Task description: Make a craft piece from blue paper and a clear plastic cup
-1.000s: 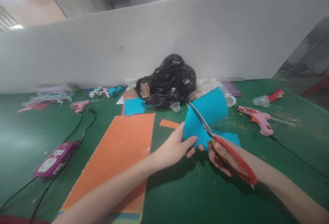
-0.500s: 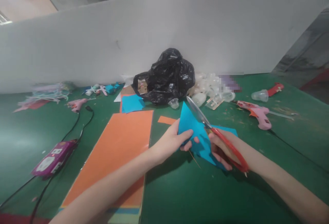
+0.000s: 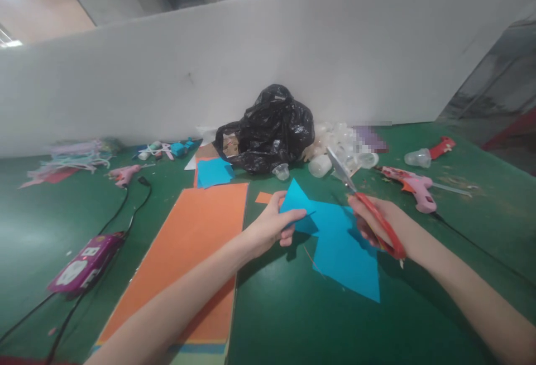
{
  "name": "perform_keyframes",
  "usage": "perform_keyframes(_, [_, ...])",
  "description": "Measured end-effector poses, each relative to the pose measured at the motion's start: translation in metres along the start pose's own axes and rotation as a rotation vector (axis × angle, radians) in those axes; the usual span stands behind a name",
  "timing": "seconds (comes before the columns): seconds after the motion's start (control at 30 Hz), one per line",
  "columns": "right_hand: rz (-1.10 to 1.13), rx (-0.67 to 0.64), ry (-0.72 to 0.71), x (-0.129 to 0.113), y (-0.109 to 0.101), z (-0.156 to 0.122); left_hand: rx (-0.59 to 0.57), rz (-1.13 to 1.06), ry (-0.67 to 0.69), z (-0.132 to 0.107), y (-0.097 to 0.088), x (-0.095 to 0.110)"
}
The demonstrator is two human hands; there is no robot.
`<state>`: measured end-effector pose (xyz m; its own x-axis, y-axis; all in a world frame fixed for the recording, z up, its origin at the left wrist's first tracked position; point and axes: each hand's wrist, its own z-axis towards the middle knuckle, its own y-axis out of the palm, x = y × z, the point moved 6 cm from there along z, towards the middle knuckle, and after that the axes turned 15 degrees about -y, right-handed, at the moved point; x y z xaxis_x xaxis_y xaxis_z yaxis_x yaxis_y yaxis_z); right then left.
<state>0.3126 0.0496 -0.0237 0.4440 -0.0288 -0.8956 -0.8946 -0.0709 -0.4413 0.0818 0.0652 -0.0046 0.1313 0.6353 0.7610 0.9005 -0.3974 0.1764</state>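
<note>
My left hand (image 3: 278, 221) pinches a folded piece of blue paper (image 3: 294, 200) between thumb and fingers, one pointed corner sticking up. In my right hand (image 3: 379, 222) is a pair of scissors with red handles (image 3: 379, 220). Their metal blades point up and away, apart from the paper. Below and between both hands, more blue paper (image 3: 347, 267) lies on the green table, partly covered by my right hand. An orange paper strip (image 3: 263, 197) lies just behind my left hand.
A stack of orange sheets (image 3: 201, 242) lies under my left forearm. Behind stand a black plastic bag (image 3: 276, 130) and clear plastic cups (image 3: 320, 166). Pink glue guns lie right (image 3: 419, 189) and left (image 3: 124, 175). A purple power strip (image 3: 86, 262) with black cords sits at the left.
The scissors have moved away from the blue paper in my left hand. My left hand has shifted slightly left with its piece, and more blue paper now shows on the table.
</note>
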Motion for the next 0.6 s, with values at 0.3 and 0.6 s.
perform_keyframes(0.3, [-0.814,0.023,-0.283,0.022,-0.022,0.008,-0.055,0.069,0.028,0.000,0.002,-0.001])
perform_keyframes(0.6, [-0.104,-0.159,-0.244,-0.020,0.016,-0.014,-0.036,0.288,0.074,-0.008,0.017,-0.004])
